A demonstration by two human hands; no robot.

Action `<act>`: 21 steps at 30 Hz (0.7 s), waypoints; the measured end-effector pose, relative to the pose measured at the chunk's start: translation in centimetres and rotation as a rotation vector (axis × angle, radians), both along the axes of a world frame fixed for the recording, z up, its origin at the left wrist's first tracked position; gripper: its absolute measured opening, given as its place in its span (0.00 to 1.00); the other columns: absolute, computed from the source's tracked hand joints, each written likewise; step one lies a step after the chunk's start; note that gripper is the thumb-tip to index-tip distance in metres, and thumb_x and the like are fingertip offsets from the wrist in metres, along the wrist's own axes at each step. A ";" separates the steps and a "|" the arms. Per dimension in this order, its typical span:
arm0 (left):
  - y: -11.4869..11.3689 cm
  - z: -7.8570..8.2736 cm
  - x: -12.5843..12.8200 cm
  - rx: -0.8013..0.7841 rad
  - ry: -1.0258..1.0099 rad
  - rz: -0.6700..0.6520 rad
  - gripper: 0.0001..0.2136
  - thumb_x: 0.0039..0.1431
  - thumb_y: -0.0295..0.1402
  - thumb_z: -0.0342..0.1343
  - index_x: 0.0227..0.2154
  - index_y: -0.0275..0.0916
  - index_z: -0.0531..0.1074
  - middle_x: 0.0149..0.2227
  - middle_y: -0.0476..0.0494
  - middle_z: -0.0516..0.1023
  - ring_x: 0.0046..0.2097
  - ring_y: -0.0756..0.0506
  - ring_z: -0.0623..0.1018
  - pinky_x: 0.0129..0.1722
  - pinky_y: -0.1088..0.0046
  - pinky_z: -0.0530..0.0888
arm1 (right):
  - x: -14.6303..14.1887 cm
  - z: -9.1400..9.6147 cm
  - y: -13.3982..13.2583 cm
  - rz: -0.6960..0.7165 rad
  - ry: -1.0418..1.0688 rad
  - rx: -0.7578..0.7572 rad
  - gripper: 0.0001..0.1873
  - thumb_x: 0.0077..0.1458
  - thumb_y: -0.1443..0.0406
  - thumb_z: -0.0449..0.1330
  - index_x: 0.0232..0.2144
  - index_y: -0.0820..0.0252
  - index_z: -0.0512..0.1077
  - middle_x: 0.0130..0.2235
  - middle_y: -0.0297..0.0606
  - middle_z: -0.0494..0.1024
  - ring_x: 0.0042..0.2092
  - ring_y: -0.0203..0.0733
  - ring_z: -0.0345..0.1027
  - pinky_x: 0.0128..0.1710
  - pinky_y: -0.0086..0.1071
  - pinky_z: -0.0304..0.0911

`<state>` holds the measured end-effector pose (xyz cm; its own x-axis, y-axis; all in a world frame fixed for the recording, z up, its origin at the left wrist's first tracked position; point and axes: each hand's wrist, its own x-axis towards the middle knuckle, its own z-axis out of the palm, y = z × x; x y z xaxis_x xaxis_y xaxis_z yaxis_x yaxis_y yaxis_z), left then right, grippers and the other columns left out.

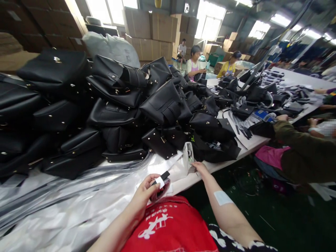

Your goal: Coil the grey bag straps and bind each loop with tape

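My left hand (pixel 150 188) is closed on a coiled black strap (pixel 165 175), held just above the table edge in front of the red apron. A white wrap (pixel 159 181) goes round the strap under my thumb. To the right, my right hand (pixel 201 169) reaches to a pale grey tape dispenser (pixel 187 154) on the table. Its fingers are drawn together at the dispenser's near side; whatever they pinch is too small to make out. Black handbags (pixel 160 140) with gold-coloured studs lie right behind the dispenser.
A tall heap of black bags (pixel 115 91) fills the table's left and back. Clear plastic sheeting (pixel 65 206) covers the left front. Co-workers sit beyond; a person's olive sleeve (pixel 296 140) is at the right. Cartons (pixel 154 49) stand behind, and dark green floor (pixel 244 196) shows at right.
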<state>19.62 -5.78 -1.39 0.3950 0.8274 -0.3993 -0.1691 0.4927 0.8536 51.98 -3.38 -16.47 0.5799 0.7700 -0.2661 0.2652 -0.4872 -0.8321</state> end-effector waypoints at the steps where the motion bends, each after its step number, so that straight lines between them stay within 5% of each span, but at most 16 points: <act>1: 0.0 -0.2 0.1 0.004 0.000 -0.006 0.20 0.43 0.39 0.65 0.39 0.38 0.70 0.30 0.46 0.77 0.30 0.48 0.74 0.28 0.77 0.65 | 0.0 -0.2 -0.1 -0.015 0.010 0.006 0.11 0.46 0.61 0.62 0.26 0.66 0.78 0.27 0.44 0.80 0.32 0.47 0.74 0.32 0.34 0.66; 6: 0.0 -0.9 0.3 -0.003 -0.016 -0.048 0.20 0.43 0.41 0.64 0.39 0.38 0.70 0.31 0.46 0.77 0.31 0.48 0.74 0.31 0.75 0.67 | 0.0 -0.8 -2.3 -0.057 0.008 0.041 0.11 0.45 0.59 0.62 0.27 0.61 0.77 0.37 0.44 0.81 0.44 0.48 0.73 0.41 0.34 0.66; 14: 0.1 -1.0 0.3 0.001 -0.004 -0.083 0.19 0.46 0.39 0.65 0.40 0.38 0.69 0.29 0.47 0.76 0.30 0.49 0.73 0.26 0.79 0.63 | -1.4 -1.0 -5.5 -0.079 0.136 -0.108 0.08 0.44 0.64 0.60 0.16 0.60 0.71 0.16 0.36 0.72 0.18 0.37 0.65 0.20 0.30 0.60; 17: 0.2 -0.9 0.4 0.010 -0.016 -0.102 0.19 0.47 0.37 0.64 0.41 0.38 0.68 0.31 0.46 0.77 0.29 0.50 0.73 0.26 0.79 0.63 | -2.0 0.7 -5.8 -0.026 0.169 -0.101 0.08 0.41 0.63 0.62 0.16 0.60 0.71 0.15 0.34 0.70 0.17 0.35 0.62 0.18 0.28 0.58; 21: 0.4 -0.6 0.8 0.023 0.006 -0.035 0.21 0.44 0.37 0.65 0.41 0.38 0.67 0.29 0.48 0.76 0.22 0.54 0.67 0.21 0.80 0.57 | -5.9 5.3 -5.7 0.113 0.249 0.008 0.16 0.46 0.55 0.61 0.27 0.63 0.76 0.22 0.37 0.75 0.23 0.36 0.67 0.25 0.29 0.63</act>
